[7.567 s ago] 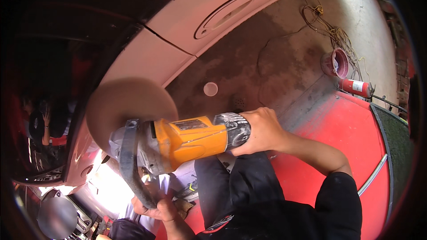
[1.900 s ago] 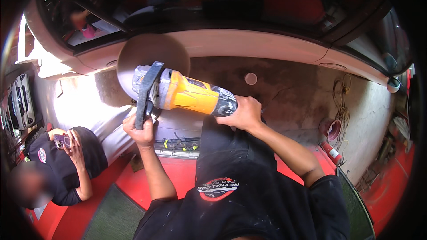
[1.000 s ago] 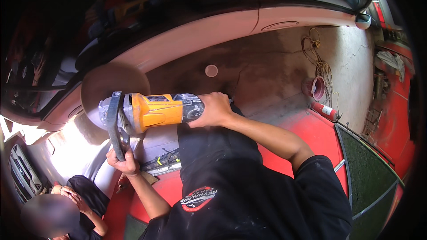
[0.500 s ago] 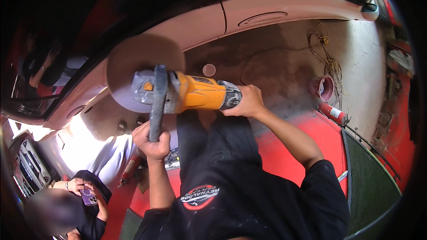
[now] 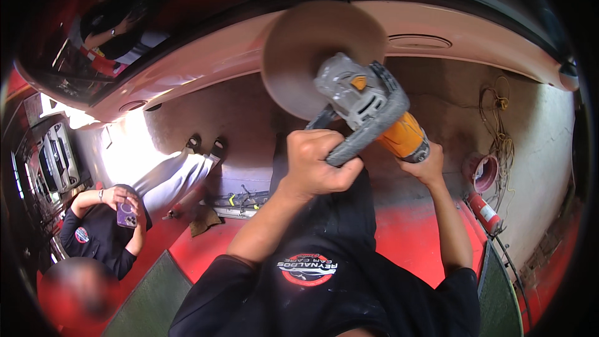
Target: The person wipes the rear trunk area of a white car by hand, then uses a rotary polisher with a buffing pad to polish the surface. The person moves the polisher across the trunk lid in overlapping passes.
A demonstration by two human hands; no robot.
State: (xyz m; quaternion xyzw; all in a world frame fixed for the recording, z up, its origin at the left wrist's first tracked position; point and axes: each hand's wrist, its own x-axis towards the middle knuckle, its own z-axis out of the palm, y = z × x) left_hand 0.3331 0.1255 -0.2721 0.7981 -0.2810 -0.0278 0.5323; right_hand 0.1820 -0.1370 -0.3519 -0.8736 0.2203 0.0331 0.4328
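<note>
While the power tool (image 5: 365,101) is gripped by left hand (image 5: 318,165) and right hand (image 5: 428,165), work beyond them on the car panel (image 5: 424,22) seems unfinished.

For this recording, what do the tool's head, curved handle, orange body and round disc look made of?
Tool head: probably metal, silvery-grey with bright highlights.
Curved handle: likely plastic or rubber, given its dull, dark, speckled surface.
Orange body: probably moulded plastic, smooth with slight sheen.
Round disc: brownish but too blurred to tell.
</note>
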